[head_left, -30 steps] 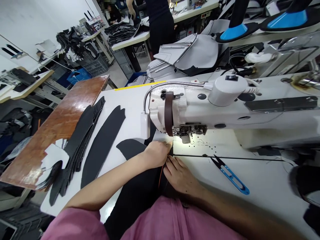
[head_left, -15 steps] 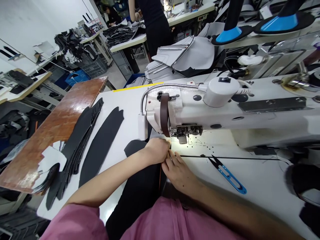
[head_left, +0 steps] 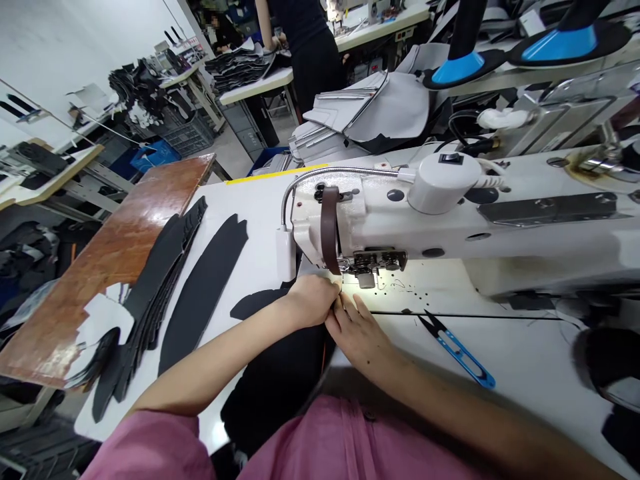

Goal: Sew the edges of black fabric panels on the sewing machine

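Note:
My left hand [head_left: 314,300] is closed on the edge of a black fabric piece [head_left: 280,373], just in front of the sewing machine's needle area. Its fingertips are partly hidden. Beside it, my right hand [head_left: 361,333] lies with fingers stretched out, its fingertips at the fabric's right edge and almost touching the left hand. The fabric hangs over the table's front edge toward my lap, and an orange line runs along its right side. Over both hands stands the white sewing machine [head_left: 430,230], its lamp lighting the plate. The needle itself is hidden.
Blue thread snips [head_left: 457,350] lie to the right. On the left are a single black panel [head_left: 203,293], a stack of black panels [head_left: 155,293] and white paper pieces [head_left: 103,323]. Grey panels [head_left: 373,107] are piled behind the machine; another person [head_left: 313,53] stands beyond.
The black fabric has shifted: its far end reaches further left, and its near end has drawn up from my lap. My right fingers are slightly more spread. My left hand stays nearly in place.

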A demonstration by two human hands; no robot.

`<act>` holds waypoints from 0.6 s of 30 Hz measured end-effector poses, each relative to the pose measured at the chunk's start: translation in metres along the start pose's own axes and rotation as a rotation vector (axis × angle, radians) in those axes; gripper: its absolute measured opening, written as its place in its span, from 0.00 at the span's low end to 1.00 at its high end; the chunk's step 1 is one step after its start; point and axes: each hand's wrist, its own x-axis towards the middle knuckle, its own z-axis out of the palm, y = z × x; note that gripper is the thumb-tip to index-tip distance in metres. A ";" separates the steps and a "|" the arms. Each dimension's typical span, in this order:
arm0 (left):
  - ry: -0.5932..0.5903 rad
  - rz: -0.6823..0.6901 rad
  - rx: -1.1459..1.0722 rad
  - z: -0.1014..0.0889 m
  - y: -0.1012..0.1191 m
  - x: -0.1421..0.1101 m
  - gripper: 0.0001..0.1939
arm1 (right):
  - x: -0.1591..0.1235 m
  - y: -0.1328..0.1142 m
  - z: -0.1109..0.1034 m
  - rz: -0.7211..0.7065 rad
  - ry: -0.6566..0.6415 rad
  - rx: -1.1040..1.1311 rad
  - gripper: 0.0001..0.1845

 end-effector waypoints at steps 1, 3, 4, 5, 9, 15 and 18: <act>-0.005 0.001 0.000 0.000 0.000 0.000 0.10 | -0.002 -0.001 -0.002 -0.015 0.005 0.006 0.16; -0.011 0.007 0.002 0.001 0.001 -0.001 0.10 | -0.005 -0.003 -0.005 -0.068 0.010 0.014 0.14; -0.010 0.011 0.003 0.001 0.001 -0.002 0.10 | -0.006 -0.004 -0.006 -0.091 0.012 0.012 0.12; -0.011 0.012 0.002 0.001 0.002 -0.002 0.10 | -0.006 -0.004 -0.007 -0.108 0.008 0.011 0.10; -0.033 0.002 -0.038 0.002 0.004 -0.005 0.11 | 0.000 -0.001 -0.004 -0.083 -0.027 0.022 0.10; 0.003 -0.039 -0.110 0.007 0.006 -0.005 0.12 | -0.004 -0.006 -0.004 -0.089 0.056 -0.063 0.13; -0.001 -0.059 -0.098 0.011 0.007 -0.002 0.13 | -0.008 -0.011 -0.007 -0.093 0.071 -0.033 0.13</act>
